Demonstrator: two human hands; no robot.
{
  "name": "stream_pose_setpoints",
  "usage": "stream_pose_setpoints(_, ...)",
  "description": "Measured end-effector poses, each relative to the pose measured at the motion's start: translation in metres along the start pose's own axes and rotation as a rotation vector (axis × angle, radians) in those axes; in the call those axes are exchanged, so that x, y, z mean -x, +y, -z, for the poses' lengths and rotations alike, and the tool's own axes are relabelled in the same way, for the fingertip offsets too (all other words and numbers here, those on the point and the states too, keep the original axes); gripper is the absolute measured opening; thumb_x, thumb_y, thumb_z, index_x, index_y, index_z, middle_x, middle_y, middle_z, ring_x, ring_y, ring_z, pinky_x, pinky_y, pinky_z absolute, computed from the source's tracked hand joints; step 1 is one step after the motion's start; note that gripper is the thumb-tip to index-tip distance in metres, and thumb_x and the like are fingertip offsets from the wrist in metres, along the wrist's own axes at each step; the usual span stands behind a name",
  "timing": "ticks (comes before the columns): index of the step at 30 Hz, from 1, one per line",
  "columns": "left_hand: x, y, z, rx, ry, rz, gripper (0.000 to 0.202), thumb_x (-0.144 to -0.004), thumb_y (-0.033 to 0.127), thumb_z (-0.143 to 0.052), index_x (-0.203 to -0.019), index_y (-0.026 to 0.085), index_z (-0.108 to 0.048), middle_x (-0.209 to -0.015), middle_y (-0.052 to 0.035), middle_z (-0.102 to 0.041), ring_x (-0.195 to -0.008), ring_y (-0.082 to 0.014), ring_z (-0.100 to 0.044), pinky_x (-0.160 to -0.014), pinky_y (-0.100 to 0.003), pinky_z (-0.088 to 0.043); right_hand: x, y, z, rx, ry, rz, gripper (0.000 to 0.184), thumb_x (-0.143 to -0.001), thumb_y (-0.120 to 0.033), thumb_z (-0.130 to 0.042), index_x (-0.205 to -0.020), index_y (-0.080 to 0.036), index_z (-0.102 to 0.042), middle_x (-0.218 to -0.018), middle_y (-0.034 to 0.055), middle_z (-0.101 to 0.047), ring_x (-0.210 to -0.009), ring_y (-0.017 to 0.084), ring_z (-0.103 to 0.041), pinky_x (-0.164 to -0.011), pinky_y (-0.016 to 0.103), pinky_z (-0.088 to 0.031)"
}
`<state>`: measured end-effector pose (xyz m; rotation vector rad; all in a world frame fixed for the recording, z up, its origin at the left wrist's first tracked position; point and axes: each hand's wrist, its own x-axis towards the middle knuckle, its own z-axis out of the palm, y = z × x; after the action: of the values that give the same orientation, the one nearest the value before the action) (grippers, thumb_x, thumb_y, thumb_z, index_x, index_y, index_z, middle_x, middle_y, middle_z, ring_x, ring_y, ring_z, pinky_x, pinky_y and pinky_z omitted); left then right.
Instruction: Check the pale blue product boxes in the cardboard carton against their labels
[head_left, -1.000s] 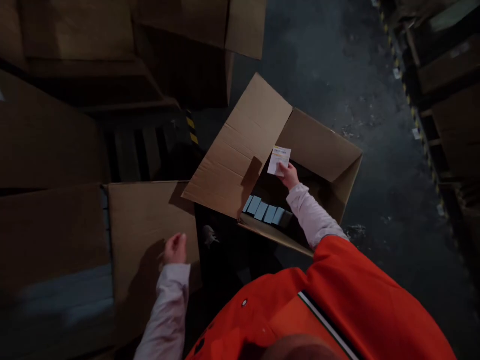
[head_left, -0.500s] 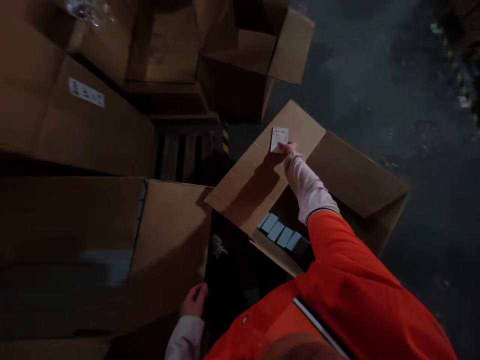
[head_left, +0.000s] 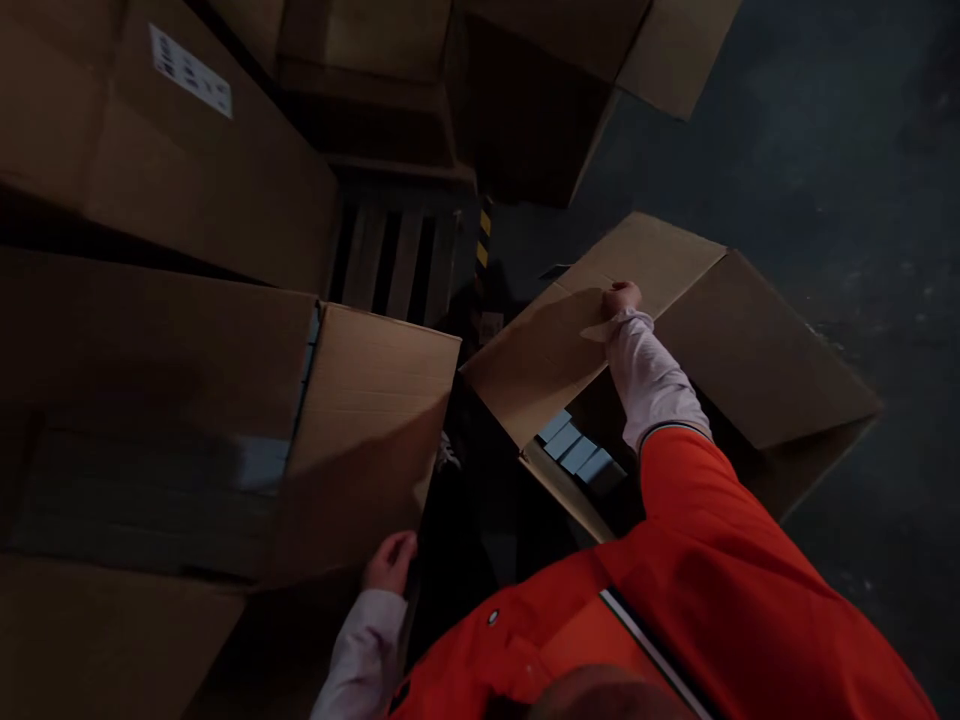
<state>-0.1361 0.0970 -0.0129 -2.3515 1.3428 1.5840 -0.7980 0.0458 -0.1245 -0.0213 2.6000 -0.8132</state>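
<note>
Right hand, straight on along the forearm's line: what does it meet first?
The right hand already rests on the open brown cardboard box's far flap. Pushed on, it would cross that flap, then probably reach dark concrete floor; depth is unclear.

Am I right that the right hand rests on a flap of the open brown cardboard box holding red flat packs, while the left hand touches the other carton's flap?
Not quite: the flat packs are pale blue-grey, not red, as the head view shows. The rest holds: the right hand rests on a flap of the open brown cardboard box, while the left hand touches the other carton's flap.
</note>
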Motion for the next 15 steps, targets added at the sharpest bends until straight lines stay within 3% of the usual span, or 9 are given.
stream_pose_setpoints(2, -0.001, 0.004, 0.000, -0.033, 0.014, -0.045, 0.048, -0.062, 0.066, -0.067, -0.084, 0.022, -0.068, -0.078, -0.0089, -0.070, -0.076, -0.0285, -0.069, -0.080, -0.043, -0.057, 0.012, -0.006, 0.002, 0.069, 0.000, 0.066, 0.023, -0.090, -0.008, -0.061, -0.113, -0.006, -0.066, -0.114, 0.0103, -0.066, -0.101, 0.014, -0.061, -0.104, 0.037, -0.045)
stream_pose_setpoints(4, -0.008, 0.009, 0.007, -0.112, 0.101, -0.200, 0.041, -0.069, 0.059, -0.063, -0.088, 0.023, -0.069, -0.087, -0.0108, -0.072, -0.081, -0.0285, -0.068, -0.084, -0.043, -0.055, 0.032, -0.007, 0.003, 0.127, -0.015, 0.161, 0.029, -0.090, -0.009, -0.057, -0.117, -0.003, -0.066, -0.122, 0.0160, -0.064, -0.106, 0.015, -0.057, -0.108, 0.034, -0.040)
stream_pose_setpoints(6, -0.021, 0.013, 0.020, -0.179, 0.231, -0.381, 0.034, -0.073, 0.053, -0.061, -0.088, 0.023, -0.069, -0.094, -0.0127, -0.071, -0.087, -0.0287, -0.067, -0.090, -0.043, -0.053, 0.062, -0.002, 0.001, 0.167, -0.060, 0.268, 0.030, -0.086, -0.010, -0.060, -0.115, -0.005, -0.068, -0.129, 0.0184, -0.061, -0.116, 0.018, -0.054, -0.112, 0.035, -0.036)
stream_pose_setpoints(8, -0.039, 0.016, 0.037, -0.205, 0.326, -0.442, 0.028, -0.073, 0.048, -0.063, -0.084, 0.023, -0.067, -0.091, -0.0131, -0.067, -0.089, -0.0291, -0.065, -0.092, -0.044, -0.051, 0.103, 0.005, -0.005, 0.203, -0.128, 0.407, 0.030, -0.081, -0.012, -0.064, -0.110, -0.010, -0.071, -0.132, 0.0166, -0.060, -0.124, 0.023, -0.051, -0.116, 0.040, -0.033)
stream_pose_setpoints(11, -0.064, 0.022, 0.061, -0.189, 0.394, -0.338, 0.019, -0.067, 0.037, -0.067, -0.078, 0.023, -0.061, -0.083, -0.0110, -0.060, -0.088, -0.0295, -0.062, -0.093, -0.044, -0.050, 0.185, 0.000, -0.023, 0.232, -0.240, 0.641, 0.026, -0.082, -0.020, -0.062, -0.106, -0.015, -0.070, -0.124, 0.0142, -0.064, -0.122, 0.028, -0.053, -0.115, 0.050, -0.037)
stream_pose_setpoints(13, -0.076, 0.029, 0.073, -0.155, 0.437, -0.282, 0.020, -0.065, 0.030, -0.072, -0.078, 0.022, -0.058, -0.089, -0.0127, -0.060, -0.099, -0.0317, -0.060, -0.100, -0.045, -0.045, 0.253, -0.019, -0.045, 0.187, -0.358, 0.786, 0.023, -0.086, -0.027, -0.058, -0.104, -0.018, -0.070, -0.114, 0.0135, -0.067, -0.115, 0.028, -0.057, -0.109, 0.050, -0.043)
stream_pose_setpoints(15, -0.087, 0.037, 0.081, -0.084, 0.500, -0.248, 0.028, -0.064, 0.029, -0.079, -0.082, 0.019, -0.059, -0.097, -0.0159, -0.060, -0.111, -0.0348, -0.056, -0.107, -0.047, -0.039, 0.331, -0.049, -0.075, 0.020, -0.628, 0.961, 0.021, -0.090, -0.032, -0.057, -0.100, -0.021, -0.070, -0.105, 0.0127, -0.069, -0.108, 0.027, -0.062, -0.104, 0.048, -0.048)
